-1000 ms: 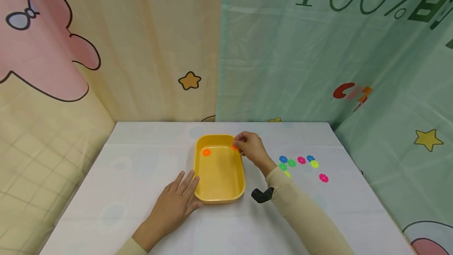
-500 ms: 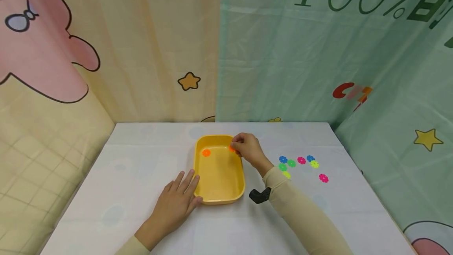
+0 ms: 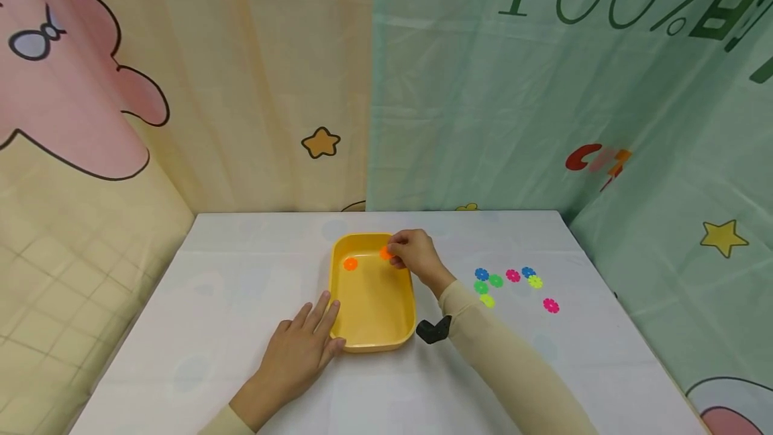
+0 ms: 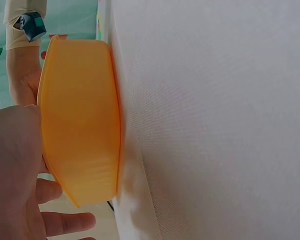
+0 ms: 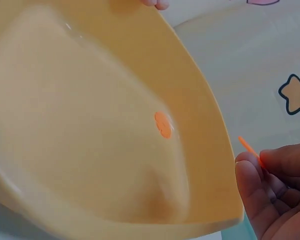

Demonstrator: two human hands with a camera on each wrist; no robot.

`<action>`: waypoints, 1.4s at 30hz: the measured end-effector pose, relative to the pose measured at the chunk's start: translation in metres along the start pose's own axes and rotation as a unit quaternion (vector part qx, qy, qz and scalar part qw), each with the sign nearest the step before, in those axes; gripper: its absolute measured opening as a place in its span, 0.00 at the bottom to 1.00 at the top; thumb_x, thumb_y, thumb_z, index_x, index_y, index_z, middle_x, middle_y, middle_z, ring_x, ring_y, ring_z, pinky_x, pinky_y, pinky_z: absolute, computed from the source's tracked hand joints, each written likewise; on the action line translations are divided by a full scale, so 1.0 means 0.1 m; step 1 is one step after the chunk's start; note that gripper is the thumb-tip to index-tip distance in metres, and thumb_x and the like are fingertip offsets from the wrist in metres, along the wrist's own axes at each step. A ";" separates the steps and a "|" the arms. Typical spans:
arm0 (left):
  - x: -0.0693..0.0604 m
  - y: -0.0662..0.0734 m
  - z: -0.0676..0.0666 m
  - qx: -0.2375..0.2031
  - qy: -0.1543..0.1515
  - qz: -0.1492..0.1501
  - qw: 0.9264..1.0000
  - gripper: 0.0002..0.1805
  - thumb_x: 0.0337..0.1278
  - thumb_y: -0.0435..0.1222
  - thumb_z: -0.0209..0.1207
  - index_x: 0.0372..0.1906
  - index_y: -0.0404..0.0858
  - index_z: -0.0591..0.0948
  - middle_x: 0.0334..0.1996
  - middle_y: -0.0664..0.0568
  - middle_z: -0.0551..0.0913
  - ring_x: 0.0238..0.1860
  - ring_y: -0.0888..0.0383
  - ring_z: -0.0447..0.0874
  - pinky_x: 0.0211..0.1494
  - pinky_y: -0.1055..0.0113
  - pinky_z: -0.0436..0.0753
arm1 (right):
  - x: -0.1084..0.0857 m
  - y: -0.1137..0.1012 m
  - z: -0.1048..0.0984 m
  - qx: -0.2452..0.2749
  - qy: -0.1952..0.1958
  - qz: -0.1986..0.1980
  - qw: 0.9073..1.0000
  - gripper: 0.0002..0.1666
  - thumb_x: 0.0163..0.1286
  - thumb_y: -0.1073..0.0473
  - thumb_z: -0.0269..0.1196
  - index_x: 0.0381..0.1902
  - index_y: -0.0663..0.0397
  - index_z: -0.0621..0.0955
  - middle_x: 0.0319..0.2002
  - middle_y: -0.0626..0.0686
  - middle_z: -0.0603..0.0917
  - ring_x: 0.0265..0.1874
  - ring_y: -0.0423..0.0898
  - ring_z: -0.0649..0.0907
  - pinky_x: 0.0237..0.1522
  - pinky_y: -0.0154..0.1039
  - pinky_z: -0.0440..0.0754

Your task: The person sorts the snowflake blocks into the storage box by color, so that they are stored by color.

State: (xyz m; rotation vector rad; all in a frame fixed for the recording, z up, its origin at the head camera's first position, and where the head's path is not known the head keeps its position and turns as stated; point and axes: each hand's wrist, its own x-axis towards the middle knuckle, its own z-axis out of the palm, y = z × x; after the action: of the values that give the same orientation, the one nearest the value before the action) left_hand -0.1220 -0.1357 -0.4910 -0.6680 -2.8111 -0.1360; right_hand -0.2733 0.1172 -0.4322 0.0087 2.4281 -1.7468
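- Because the orange flower-shaped disc is thin, the right hand seems to pinch it by the edge, thumb and finger clamped on it above the tray's far end.
- Against the left rim, the left hand rests with fingers straight and slightly apart, presumably steadying the yellow tray.
- Inside lies a second orange disc, near the far left corner.
- Farther right, blue discs, green discs, pink discs and yellow discs (also flower-shaped) lie loosely on the white table, right-hand side.

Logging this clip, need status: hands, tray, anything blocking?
Right hand pinching orange piece over yellow tray. Left hand at tray's near left side. Second orange piece inside tray; no obstruction visible.
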 end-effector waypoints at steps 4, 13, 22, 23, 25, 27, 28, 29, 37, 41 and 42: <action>0.00 0.00 0.00 -0.001 0.001 0.004 1.000 0.37 0.75 0.60 0.47 0.76 0.40 0.69 0.77 0.44 0.65 0.61 0.42 0.80 0.48 0.50 0.80 | 0.04 -0.03 0.05 0.001 0.000 -0.001 1.000 0.08 0.73 0.67 0.62 0.44 0.66 0.85 0.35 0.59 0.87 0.24 0.46 0.85 0.32 0.38 0.87; 0.00 0.00 0.00 -0.001 -0.002 0.002 1.000 0.37 0.76 0.60 0.46 0.76 0.40 0.69 0.77 0.44 0.64 0.58 0.45 0.83 0.47 0.51 0.80 | 0.15 -0.04 0.21 0.002 0.001 0.004 1.000 0.08 0.73 0.69 0.61 0.44 0.68 0.85 0.36 0.61 0.87 0.29 0.55 0.88 0.33 0.38 0.88; 0.00 0.01 0.00 -0.007 -0.009 -0.008 1.000 0.37 0.75 0.61 0.46 0.76 0.41 0.69 0.77 0.45 0.64 0.60 0.45 0.81 0.48 0.50 0.80 | 0.24 -0.03 0.36 -0.044 0.005 0.026 0.999 0.04 0.73 0.70 0.62 0.40 0.67 0.83 0.32 0.59 0.85 0.21 0.47 0.82 0.33 0.39 0.88; 0.01 0.01 0.00 -0.007 -0.012 -0.009 1.000 0.37 0.75 0.61 0.46 0.76 0.41 0.69 0.78 0.46 0.64 0.60 0.45 0.81 0.48 0.50 0.80 | 0.26 -0.03 0.38 -0.051 0.006 0.028 0.998 0.04 0.73 0.69 0.62 0.39 0.66 0.83 0.32 0.59 0.84 0.21 0.47 0.82 0.32 0.39 0.87; 0.01 0.01 0.00 -0.008 -0.015 -0.012 1.000 0.37 0.75 0.61 0.46 0.76 0.41 0.69 0.78 0.46 0.64 0.60 0.44 0.81 0.48 0.50 0.79 | 0.28 -0.02 0.40 -0.069 0.006 0.033 0.997 0.04 0.73 0.69 0.62 0.38 0.66 0.83 0.31 0.58 0.84 0.21 0.48 0.83 0.31 0.37 0.87; 0.01 0.02 0.00 -0.009 -0.018 -0.013 1.000 0.37 0.75 0.61 0.46 0.76 0.41 0.68 0.78 0.46 0.63 0.60 0.44 0.80 0.48 0.50 0.79 | 0.29 -0.02 0.42 -0.086 0.004 0.034 0.996 0.04 0.72 0.69 0.62 0.37 0.66 0.83 0.30 0.58 0.84 0.20 0.47 0.82 0.29 0.36 0.86; 0.01 0.01 0.00 -0.010 -0.021 -0.015 1.000 0.38 0.75 0.61 0.45 0.77 0.42 0.68 0.78 0.46 0.63 0.61 0.44 0.80 0.49 0.50 0.79 | 0.30 -0.03 0.44 -0.104 0.004 0.032 0.994 0.05 0.72 0.69 0.62 0.36 0.66 0.84 0.28 0.58 0.84 0.19 0.46 0.82 0.28 0.34 0.85; 0.01 0.01 0.00 -0.011 -0.023 -0.017 1.000 0.38 0.75 0.61 0.45 0.77 0.42 0.68 0.78 0.46 0.63 0.61 0.44 0.80 0.49 0.50 0.79 | 0.31 -0.03 0.45 -0.119 0.003 0.031 0.992 0.06 0.72 0.70 0.62 0.36 0.66 0.84 0.27 0.58 0.85 0.19 0.46 0.81 0.27 0.34 0.84; 0.01 0.01 0.01 -0.019 -0.024 -0.020 0.999 0.37 0.76 0.61 0.44 0.77 0.42 0.68 0.79 0.47 0.62 0.62 0.44 0.79 0.49 0.50 0.79 | 0.41 0.00 0.58 -0.264 0.014 0.011 0.964 0.11 0.66 0.70 0.61 0.25 0.62 0.86 0.18 0.50 0.78 0.20 0.46 0.75 0.22 0.33 0.72; 0.00 0.02 0.01 -0.031 -0.031 -0.022 0.999 0.38 0.76 0.61 0.44 0.77 0.42 0.67 0.79 0.47 0.61 0.62 0.43 0.79 0.49 0.49 0.79 | 0.42 0.02 0.61 -0.310 0.018 0.011 0.951 0.14 0.69 0.68 0.59 0.22 0.59 0.83 0.18 0.50 0.76 0.21 0.47 0.74 0.23 0.34 0.71; 0.00 0.02 0.00 -0.032 -0.033 -0.022 0.999 0.38 0.76 0.61 0.44 0.77 0.42 0.67 0.79 0.47 0.61 0.62 0.43 0.79 0.49 0.49 0.79 | 0.42 0.02 0.62 -0.321 0.017 0.009 0.947 0.15 0.70 0.67 0.59 0.22 0.59 0.83 0.19 0.50 0.76 0.21 0.47 0.74 0.24 0.35 0.71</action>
State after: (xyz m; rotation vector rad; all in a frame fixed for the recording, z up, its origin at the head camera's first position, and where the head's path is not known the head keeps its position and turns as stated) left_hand -0.1217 -0.1340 -0.4910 -0.6354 -2.8961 -0.2168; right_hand -0.3071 0.0557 -0.4581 -0.0109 2.8842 -0.8772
